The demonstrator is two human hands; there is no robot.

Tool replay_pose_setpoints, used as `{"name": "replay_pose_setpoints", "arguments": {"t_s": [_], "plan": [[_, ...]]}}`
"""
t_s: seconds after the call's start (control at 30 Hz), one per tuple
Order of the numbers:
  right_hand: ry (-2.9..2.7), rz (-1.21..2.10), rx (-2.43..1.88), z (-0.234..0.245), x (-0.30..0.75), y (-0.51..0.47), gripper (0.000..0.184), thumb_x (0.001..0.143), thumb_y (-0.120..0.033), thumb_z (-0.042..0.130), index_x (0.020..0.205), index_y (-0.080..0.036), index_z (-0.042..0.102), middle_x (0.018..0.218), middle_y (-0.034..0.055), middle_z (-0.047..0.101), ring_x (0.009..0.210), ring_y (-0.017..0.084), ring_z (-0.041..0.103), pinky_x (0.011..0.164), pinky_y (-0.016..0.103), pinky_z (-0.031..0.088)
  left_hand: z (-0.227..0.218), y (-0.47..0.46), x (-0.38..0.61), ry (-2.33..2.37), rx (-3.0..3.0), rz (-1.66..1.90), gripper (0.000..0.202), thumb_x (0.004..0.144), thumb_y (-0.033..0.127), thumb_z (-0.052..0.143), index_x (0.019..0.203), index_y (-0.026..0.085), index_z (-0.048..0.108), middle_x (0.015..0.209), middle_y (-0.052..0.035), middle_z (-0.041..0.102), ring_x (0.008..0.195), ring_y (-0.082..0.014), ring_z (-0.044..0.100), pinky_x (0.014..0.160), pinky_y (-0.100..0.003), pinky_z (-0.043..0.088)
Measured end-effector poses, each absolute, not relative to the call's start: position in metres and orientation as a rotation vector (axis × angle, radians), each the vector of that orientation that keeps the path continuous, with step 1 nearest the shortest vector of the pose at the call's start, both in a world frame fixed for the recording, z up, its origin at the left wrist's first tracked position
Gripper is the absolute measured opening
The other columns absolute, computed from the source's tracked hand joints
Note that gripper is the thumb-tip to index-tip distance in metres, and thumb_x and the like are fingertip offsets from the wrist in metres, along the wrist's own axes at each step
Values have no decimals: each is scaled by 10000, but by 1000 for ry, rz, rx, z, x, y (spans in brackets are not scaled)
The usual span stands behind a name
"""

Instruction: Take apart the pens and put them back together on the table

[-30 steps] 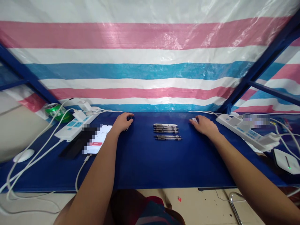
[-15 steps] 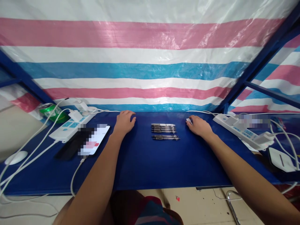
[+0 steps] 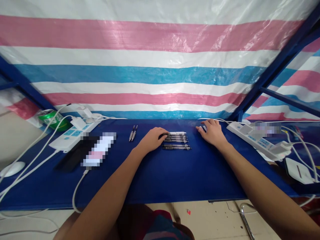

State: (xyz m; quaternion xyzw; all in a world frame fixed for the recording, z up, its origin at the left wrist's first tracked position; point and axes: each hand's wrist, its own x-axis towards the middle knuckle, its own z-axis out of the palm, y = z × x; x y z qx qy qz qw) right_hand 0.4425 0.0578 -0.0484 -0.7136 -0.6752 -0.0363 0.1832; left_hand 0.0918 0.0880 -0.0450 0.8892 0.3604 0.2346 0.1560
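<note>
Several clear-barrelled pens with dark grips [image 3: 177, 137] lie side by side across the middle of the blue table, the farthest of them whiter than the others. Just nearer me is another small group of pens [image 3: 177, 147]. My left hand [image 3: 153, 139] has thumb and fingertips closed over the left ends of the farther group, hiding those ends. Over on the right, my right hand [image 3: 212, 133] rests with fingers apart. A small white object [image 3: 205, 127] shows between its thumb and forefinger, mostly covered. Two grey pens [image 3: 133, 133] lie lengthwise left of my left hand.
A phone with a lit screen [image 3: 100, 150] is on the left, by a white power strip [image 3: 72, 135] and a green can [image 3: 56, 120]. Another power strip [image 3: 260, 141] and cables sit at the right. A striped plastic sheet [image 3: 160, 76] hangs behind the table.
My left hand has moved right, from the table's left part to the pens' left ends, uncovering the two grey pens. My right hand has shifted slightly and its fingers have spread.
</note>
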Motion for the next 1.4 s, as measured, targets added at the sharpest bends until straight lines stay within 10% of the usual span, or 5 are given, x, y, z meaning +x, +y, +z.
{"name": "replay_pose_setpoints", "arguments": {"t_s": [0.27, 0.6, 0.87, 1.07, 1.4], "plan": [[-2284, 269, -1192, -40, 398, 43, 420, 1088, -405, 459, 1453, -294, 636, 1428, 87, 690, 1425, 327, 531, 1233, 586, 409, -40, 83, 94, 1051, 2482, 727, 240, 1009, 227, 591, 1150, 247, 784, 1197, -59, 781, 1134, -256, 709, 1065, -448, 536], [-2139, 466, -1170, -51, 395, 46, 349, 1013, -306, 597, 1350, -280, 684, 1296, 98, 737, 1205, 293, 704, 1107, 529, 555, -47, 88, 99, 1000, 2456, 874, 205, 969, 155, 642, 1047, 240, 811, 1174, -51, 788, 1092, -231, 721, 1030, -422, 565], [-1797, 782, -1151, -53, 389, 47, 310, 942, -463, 730, 1200, -291, 740, 1234, 61, 774, 1114, 273, 738, 1052, 494, 591, -37, 79, 100, 947, 2518, 1007, 258, 1033, 186, 584, 1236, 241, 734, 1220, -73, 765, 1155, -236, 687, 1056, -436, 551], [-1788, 959, -1131, -43, 384, 37, 372, 998, -610, 637, 1017, -257, 752, 823, 26, 758, 694, 197, 663, 694, 361, 581, -32, 70, 105, 834, 2490, 998, 223, 1041, 262, 625, 1217, 245, 761, 1174, -73, 753, 1052, -215, 727, 977, -369, 587], [-1699, 912, -1080, -44, 382, 39, 390, 922, -638, 735, 1057, -273, 705, 938, 39, 747, 794, 215, 693, 755, 386, 606, -34, 71, 103, 857, 2533, 935, 296, 1090, 338, 560, 1266, 243, 779, 1137, -69, 779, 1006, -211, 743, 928, -343, 585]]}}
